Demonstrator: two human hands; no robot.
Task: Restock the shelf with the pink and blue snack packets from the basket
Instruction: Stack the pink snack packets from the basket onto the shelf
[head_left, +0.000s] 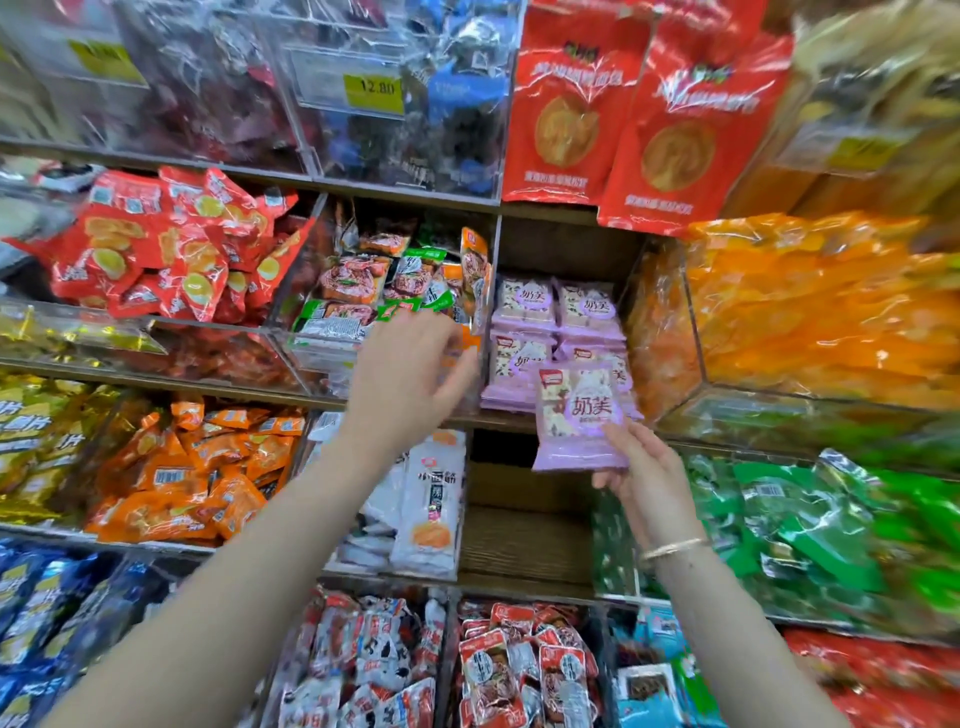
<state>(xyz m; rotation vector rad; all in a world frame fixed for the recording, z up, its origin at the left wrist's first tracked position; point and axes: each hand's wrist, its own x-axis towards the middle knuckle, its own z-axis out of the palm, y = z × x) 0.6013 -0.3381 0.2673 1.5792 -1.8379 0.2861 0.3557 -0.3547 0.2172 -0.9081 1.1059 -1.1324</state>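
A pink snack packet (579, 415) is held upright by its lower edge in my right hand (641, 467), just in front of and below the shelf slot. In that slot, stacks of the same pink packets (553, 332) lie in two columns. My left hand (410, 379) is raised with fingers spread, holding nothing, at the front of the clear bin left of the pink stack. The basket and the blue packets are out of view.
A clear bin of mixed brown and green packets (363, 291) sits left of the pink stack; orange bags (810, 312) fill the bin on its right. Below the slot is a wooden gap (524, 535) beside white packets (426, 509). Red bags (639, 119) hang above.
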